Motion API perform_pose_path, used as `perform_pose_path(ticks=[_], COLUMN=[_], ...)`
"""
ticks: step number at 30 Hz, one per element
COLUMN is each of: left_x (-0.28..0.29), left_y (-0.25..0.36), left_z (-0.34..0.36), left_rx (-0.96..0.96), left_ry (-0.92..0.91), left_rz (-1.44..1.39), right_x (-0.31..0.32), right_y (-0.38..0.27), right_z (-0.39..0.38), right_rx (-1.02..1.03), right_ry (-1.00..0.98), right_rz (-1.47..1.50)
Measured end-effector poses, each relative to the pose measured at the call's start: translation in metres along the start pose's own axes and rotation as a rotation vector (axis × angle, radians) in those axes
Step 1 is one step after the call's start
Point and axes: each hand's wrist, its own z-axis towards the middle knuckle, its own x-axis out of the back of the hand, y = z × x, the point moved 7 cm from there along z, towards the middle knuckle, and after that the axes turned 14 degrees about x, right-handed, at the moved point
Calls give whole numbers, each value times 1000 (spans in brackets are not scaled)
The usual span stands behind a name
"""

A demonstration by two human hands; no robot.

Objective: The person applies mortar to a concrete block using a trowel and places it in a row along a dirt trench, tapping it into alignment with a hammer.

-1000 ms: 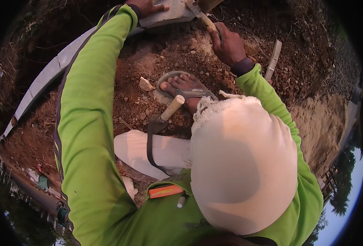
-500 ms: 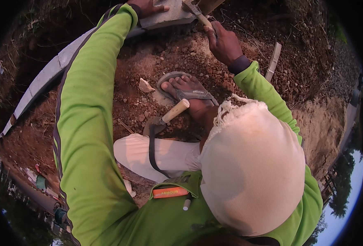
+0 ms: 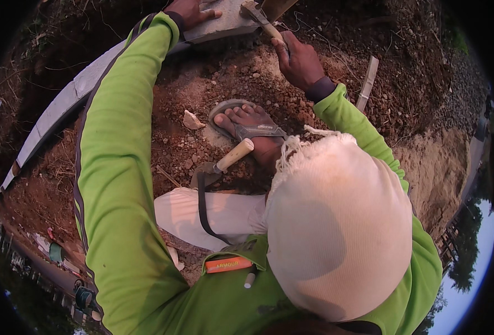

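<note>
My left hand (image 3: 190,13) rests on a pale grey stone block (image 3: 222,22) at the top, its fingers lying apart on it. My right hand (image 3: 296,61) grips the wooden handle of a hammer (image 3: 269,28), whose metal head is at the block's right corner. Below, a trowel (image 3: 234,155) with a round wooden handle lies on the soil behind my sandalled foot (image 3: 241,125), near my white-clad leg (image 3: 213,209). A small pale rock (image 3: 193,120) sits left of the foot.
A curved row of grey kerb blocks (image 3: 68,95) runs down the left along dark soil and roots. A narrow wooden batten (image 3: 367,84) lies at the right, with sand (image 3: 431,173) and gravel beyond. Small debris and a green object (image 3: 55,252) are at the lower left.
My right hand and the hammer have moved slightly up and left along the block's corner. My left hand stays on the block, shifted a little left in the view.
</note>
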Motion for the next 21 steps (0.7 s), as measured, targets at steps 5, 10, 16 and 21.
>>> perform_pose_path(ticks=[5,10,16,21], left_x=[2,-9,-14,-14], left_y=[2,-9,-13,-14], left_z=[-4,1,4,2], left_rx=[-6,-37,-32,-49], left_ry=[-10,28,58,97], left_rz=[-42,-92,-132,-54], right_x=[1,-5,-15,-13], right_y=[-6,-8,-6,-15], right_z=[-3,5,10,5], right_rx=[1,36,-6,2], right_ry=[11,-39,-79,-82], right_rz=[30,-13,2,39])
